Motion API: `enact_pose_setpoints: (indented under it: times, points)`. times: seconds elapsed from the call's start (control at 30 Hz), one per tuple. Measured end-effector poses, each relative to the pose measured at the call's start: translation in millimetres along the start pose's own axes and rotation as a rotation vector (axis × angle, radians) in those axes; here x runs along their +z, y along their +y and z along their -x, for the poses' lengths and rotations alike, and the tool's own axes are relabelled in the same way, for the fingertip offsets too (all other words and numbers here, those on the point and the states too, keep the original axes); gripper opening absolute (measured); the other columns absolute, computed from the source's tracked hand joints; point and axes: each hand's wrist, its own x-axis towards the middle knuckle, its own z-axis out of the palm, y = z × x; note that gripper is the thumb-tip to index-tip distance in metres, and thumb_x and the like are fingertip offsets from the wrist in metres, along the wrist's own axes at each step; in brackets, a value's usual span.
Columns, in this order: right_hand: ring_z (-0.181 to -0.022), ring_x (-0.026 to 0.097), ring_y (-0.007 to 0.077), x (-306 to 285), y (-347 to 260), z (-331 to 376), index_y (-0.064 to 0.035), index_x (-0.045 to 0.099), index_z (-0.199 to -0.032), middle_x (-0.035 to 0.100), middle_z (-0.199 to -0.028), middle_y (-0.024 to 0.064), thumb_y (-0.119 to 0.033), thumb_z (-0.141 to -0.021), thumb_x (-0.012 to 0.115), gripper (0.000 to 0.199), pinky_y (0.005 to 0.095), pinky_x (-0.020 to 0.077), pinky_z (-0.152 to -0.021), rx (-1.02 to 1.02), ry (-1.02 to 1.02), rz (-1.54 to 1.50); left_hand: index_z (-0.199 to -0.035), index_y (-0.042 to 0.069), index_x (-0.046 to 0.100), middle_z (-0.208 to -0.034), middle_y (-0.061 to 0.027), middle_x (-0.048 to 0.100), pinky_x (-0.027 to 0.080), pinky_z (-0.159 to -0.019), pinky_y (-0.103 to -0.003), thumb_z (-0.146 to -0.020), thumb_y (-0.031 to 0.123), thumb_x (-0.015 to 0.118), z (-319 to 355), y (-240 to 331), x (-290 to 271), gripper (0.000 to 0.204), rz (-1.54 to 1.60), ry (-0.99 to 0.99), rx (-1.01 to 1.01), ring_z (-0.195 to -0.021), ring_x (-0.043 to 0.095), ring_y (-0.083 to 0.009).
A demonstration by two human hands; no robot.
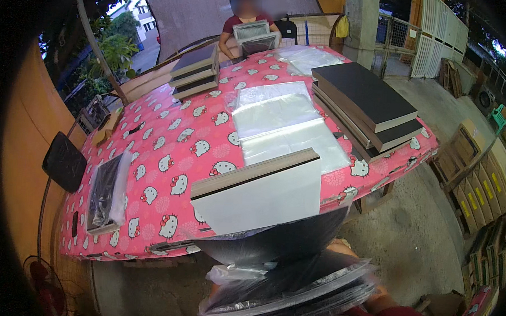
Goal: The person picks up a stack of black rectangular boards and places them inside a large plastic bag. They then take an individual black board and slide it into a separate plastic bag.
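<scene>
Close to me is a stack of black panels wrapped in clear plastic [292,298], carried against my body with its curved-looking edges stacked one on another. My right hand [342,248] shows in part at the right side of the stack, gripping it, its fingers mostly hidden. Of my left hand [213,290] only a sliver of skin appears beside the plastic; its fingers are out of sight. Just beyond, a black panel in plastic [278,238] overlaps the table edge, below a white-faced panel [262,199] with a brown edge.
A pink patterned table [156,171] bears clear plastic sleeves [291,131], thick dark panels [368,98] at right, another dark stack [196,65] at far left and a wrapped panel [106,194] at near left. A co-worker [250,28] holds wrapped frames at the far side.
</scene>
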Motion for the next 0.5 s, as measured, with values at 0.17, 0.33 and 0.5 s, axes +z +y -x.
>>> enact_pose_setpoints:
  times: [0.17, 0.33, 0.5]
  points:
    - [-0.086, 0.056, 0.0124, 11, -51, 22, -0.0028, 0.06, -0.1, 0.062, -0.091, 0.0051, -0.018, -0.074, 0.064, 0.03, 0.0251, 0.0432, -0.075, 0.036, -0.085, 0.315, -0.095, 0.004, 0.057, -0.083, -0.0072, 0.057, 0.047, -0.066, -0.034, -0.083, 0.033, 0.05, -27, -14, -26, 0.033, 0.099, 0.208, 0.0, -0.074, 0.055, -0.019]
    - [-0.08, 0.054, 0.0129, 18, -66, 5, -0.0033, 0.063, -0.091, 0.061, -0.083, 0.004, -0.034, -0.074, 0.065, 0.035, 0.0247, 0.0421, -0.072, -0.057, -0.478, 0.732, -0.094, 0.004, 0.058, -0.084, -0.0081, 0.058, 0.047, -0.066, -0.036, -0.084, 0.037, 0.05, -24, 3, -107, 0.035, 0.328, 0.614, 0.25, -0.074, 0.056, -0.0201]
    - [-0.07, 0.052, 0.0095, -15, -34, -15, -0.0057, 0.059, -0.089, 0.057, -0.075, 0.0, -0.025, -0.077, 0.062, 0.023, 0.0222, 0.0409, -0.064, 0.155, -0.389, 0.383, -0.122, 0.008, 0.042, -0.118, -0.0186, 0.042, 0.041, -0.084, -0.044, -0.083, 0.056, 0.037, 87, 114, -166, 0.062, 0.947, 0.569, 0.783, -0.1, 0.048, -0.0309]
